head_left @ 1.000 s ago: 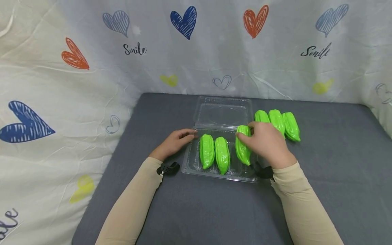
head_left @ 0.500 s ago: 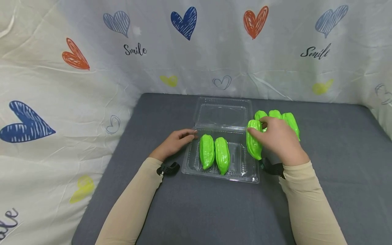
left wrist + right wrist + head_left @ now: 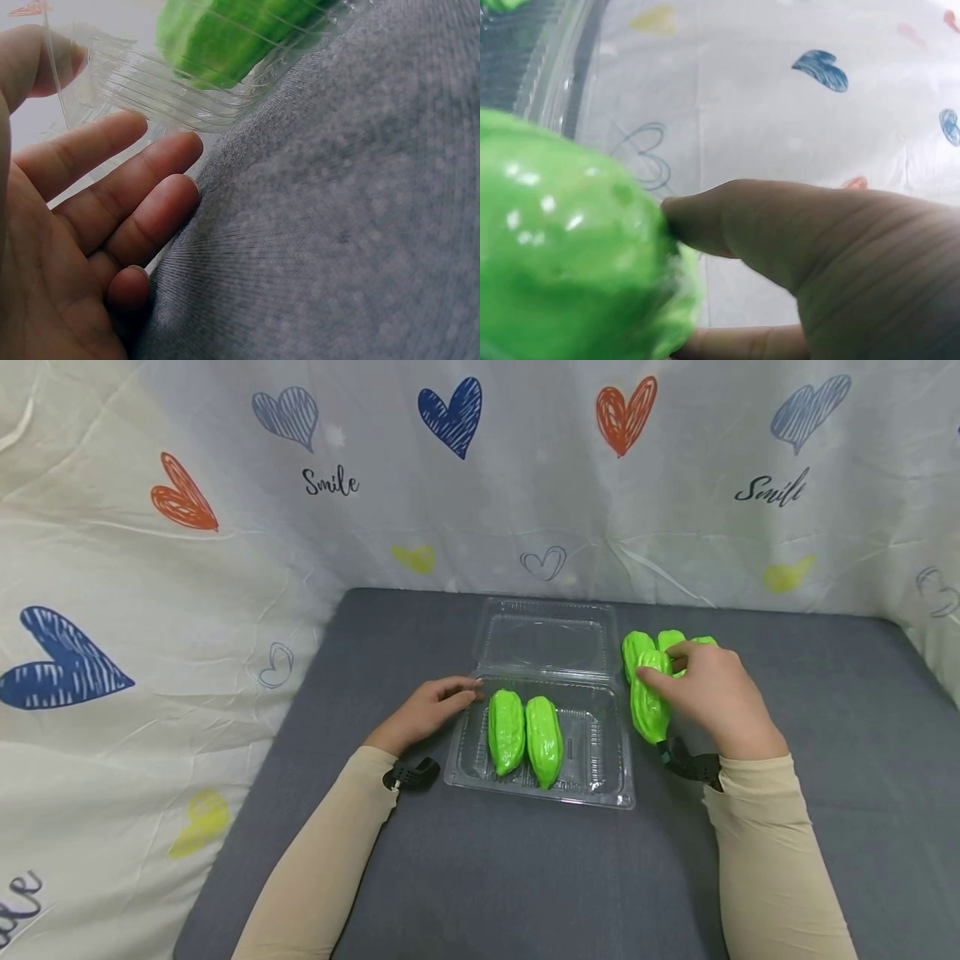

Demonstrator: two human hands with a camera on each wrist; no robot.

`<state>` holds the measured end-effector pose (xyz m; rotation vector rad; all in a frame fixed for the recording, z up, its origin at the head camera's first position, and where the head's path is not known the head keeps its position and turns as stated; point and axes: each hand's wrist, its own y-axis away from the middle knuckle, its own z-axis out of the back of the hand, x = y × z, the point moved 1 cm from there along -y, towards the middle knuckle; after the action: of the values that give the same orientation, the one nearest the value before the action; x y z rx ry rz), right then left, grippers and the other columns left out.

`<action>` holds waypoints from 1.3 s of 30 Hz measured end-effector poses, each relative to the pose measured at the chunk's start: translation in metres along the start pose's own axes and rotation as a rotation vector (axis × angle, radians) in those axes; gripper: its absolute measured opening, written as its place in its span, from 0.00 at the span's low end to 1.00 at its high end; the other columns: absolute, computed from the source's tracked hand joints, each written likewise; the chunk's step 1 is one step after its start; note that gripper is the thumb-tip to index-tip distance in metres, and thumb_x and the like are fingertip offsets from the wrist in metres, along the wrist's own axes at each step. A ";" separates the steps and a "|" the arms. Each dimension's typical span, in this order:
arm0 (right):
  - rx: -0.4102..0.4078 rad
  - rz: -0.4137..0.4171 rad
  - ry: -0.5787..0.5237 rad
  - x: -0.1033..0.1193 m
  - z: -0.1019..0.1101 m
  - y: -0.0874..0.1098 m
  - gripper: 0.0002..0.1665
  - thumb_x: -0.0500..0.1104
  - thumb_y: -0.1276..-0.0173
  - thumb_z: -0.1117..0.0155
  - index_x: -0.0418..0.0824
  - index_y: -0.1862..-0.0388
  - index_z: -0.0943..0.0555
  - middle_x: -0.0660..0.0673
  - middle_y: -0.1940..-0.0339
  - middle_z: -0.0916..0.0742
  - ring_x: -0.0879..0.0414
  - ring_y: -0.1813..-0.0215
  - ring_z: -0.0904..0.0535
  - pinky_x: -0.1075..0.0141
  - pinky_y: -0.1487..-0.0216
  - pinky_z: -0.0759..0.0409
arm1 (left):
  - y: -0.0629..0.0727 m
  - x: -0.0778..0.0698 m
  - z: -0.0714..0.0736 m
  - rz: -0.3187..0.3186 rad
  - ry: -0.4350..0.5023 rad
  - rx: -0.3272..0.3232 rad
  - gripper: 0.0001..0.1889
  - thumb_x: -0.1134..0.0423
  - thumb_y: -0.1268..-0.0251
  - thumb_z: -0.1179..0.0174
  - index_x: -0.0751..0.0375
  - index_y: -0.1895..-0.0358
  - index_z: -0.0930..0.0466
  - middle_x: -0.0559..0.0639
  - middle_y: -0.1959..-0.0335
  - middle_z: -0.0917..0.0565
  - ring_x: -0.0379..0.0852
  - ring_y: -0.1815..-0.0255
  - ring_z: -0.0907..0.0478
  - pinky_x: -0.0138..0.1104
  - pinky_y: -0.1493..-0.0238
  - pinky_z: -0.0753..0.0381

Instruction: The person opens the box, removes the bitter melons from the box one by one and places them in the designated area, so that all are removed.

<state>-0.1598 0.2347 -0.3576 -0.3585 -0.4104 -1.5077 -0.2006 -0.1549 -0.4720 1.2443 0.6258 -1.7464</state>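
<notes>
My right hand (image 3: 712, 702) pinches a glossy green bitter melon (image 3: 649, 706) between thumb and fingers, just right of the clear plastic box (image 3: 592, 739). In the right wrist view the held bitter melon (image 3: 577, 240) fills the lower left, with the thumb (image 3: 705, 217) against its side. Two more, a left bitter melon (image 3: 507, 732) and a right bitter melon (image 3: 544, 742), lie side by side in the box. My left hand (image 3: 423, 714) rests at the box's left rim, fingers loose. In the left wrist view its fingertips (image 3: 187, 150) are right at the ribbed plastic wall (image 3: 165, 97).
Behind the right hand lie other bitter melons (image 3: 636, 650), partly hidden by it. The box's lid (image 3: 547, 639) is folded back on the grey tabletop (image 3: 465, 877). A white curtain (image 3: 480, 510) printed with hearts hangs behind the table and along its left side.
The right hand has moved right and slightly back, carrying the bitter melon from over the box's right part to beside the other bitter melons. The left hand has stayed put.
</notes>
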 end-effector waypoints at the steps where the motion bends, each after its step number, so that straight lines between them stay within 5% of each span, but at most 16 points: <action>1: 0.002 -0.001 0.002 -0.001 0.000 0.000 0.34 0.62 0.26 0.36 0.28 0.54 0.17 0.32 0.62 0.14 0.37 0.59 0.19 0.47 0.63 0.21 | 0.000 0.000 0.000 -0.001 -0.001 -0.001 0.22 0.57 0.14 0.47 0.65 0.27 0.25 0.62 0.35 0.17 0.59 0.28 0.25 0.52 0.28 0.25; 4: 0.008 0.000 0.004 -0.003 -0.001 -0.001 0.28 0.59 0.28 0.34 0.38 0.74 0.26 0.47 0.79 0.25 0.50 0.73 0.30 0.57 0.73 0.32 | 0.000 0.001 0.000 -0.002 -0.003 -0.003 0.22 0.58 0.14 0.48 0.65 0.27 0.25 0.62 0.35 0.17 0.59 0.28 0.25 0.52 0.28 0.25; 7: 0.027 -0.005 -0.012 -0.005 -0.002 -0.001 0.30 0.57 0.29 0.33 0.45 0.81 0.36 0.54 0.83 0.37 0.57 0.77 0.42 0.62 0.76 0.40 | -0.001 0.002 -0.001 -0.004 -0.005 -0.003 0.22 0.58 0.14 0.48 0.66 0.26 0.25 0.63 0.35 0.17 0.59 0.28 0.25 0.52 0.28 0.25; 39: 0.303 -0.033 0.016 -0.016 -0.012 -0.010 0.32 0.53 0.34 0.28 0.50 0.89 0.36 0.56 0.86 0.39 0.60 0.79 0.45 0.63 0.76 0.40 | 0.000 -0.001 -0.001 -0.006 -0.020 -0.012 0.22 0.57 0.14 0.47 0.63 0.27 0.24 0.60 0.36 0.16 0.57 0.29 0.24 0.51 0.28 0.25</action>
<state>-0.1699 0.2426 -0.3763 -0.1009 -0.6245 -1.4530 -0.2003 -0.1541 -0.4716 1.2163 0.6286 -1.7558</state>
